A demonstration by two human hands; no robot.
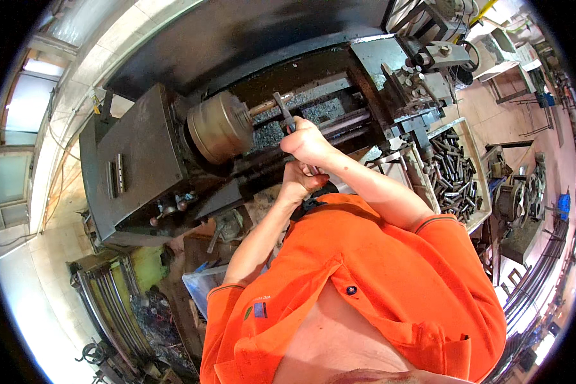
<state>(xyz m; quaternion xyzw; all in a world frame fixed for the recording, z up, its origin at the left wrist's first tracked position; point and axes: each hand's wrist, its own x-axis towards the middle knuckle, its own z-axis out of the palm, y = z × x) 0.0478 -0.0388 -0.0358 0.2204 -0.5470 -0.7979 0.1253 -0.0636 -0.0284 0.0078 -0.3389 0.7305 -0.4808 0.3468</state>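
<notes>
My right hand (304,142) is closed around a slim metal tool that looks like a caliper (284,110). Its jaw end reaches the thin rod (262,107) sticking out of the lathe's chuck (221,128). Just below, my left hand (303,182) has its fingers curled, and its thumb is stained dark. A bit of metal, in line with the caliper, shows between the two hands; the left fingers close on it. My right wrist hides most of the tool's middle.
The lathe's grey headstock (131,166) stands left, its carriage and tool post (416,86) right. Metal chips (323,110) lie in the bed. A wooden-sided box of short metal pieces (454,173) sits right. Long bars (112,307) lean lower left; a lever handle (219,233) projects below the bed.
</notes>
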